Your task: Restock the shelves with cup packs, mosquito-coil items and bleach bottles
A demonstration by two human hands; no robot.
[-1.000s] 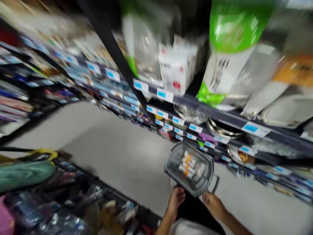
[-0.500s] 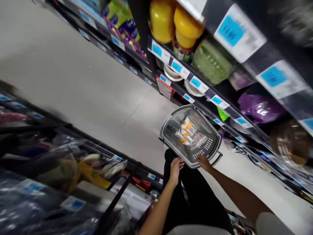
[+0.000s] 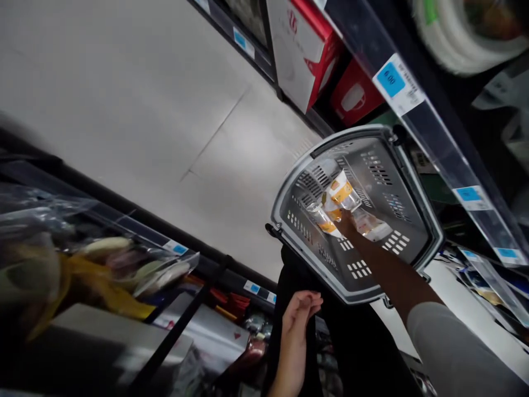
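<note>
— Reached from the rim down into the basket point(image 3: 392, 182) with the right hand point(image 3: 349, 225) since half a second ago. Gripping anything?
— Cannot tell; seemingly touching the orange-and-white packets point(image 3: 344, 192) inside it. Holding nothing with the left hand point(image 3: 298, 311), loosely curled.
— Handle how?
— Probably light, soft, slippery; best pinched by an edge.

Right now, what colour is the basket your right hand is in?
Grey: the basket shows best in the head view.

Plain grey right sleeve point(image 3: 458, 347) and black legwear point(image 3: 363, 350), probably trousers
</note>
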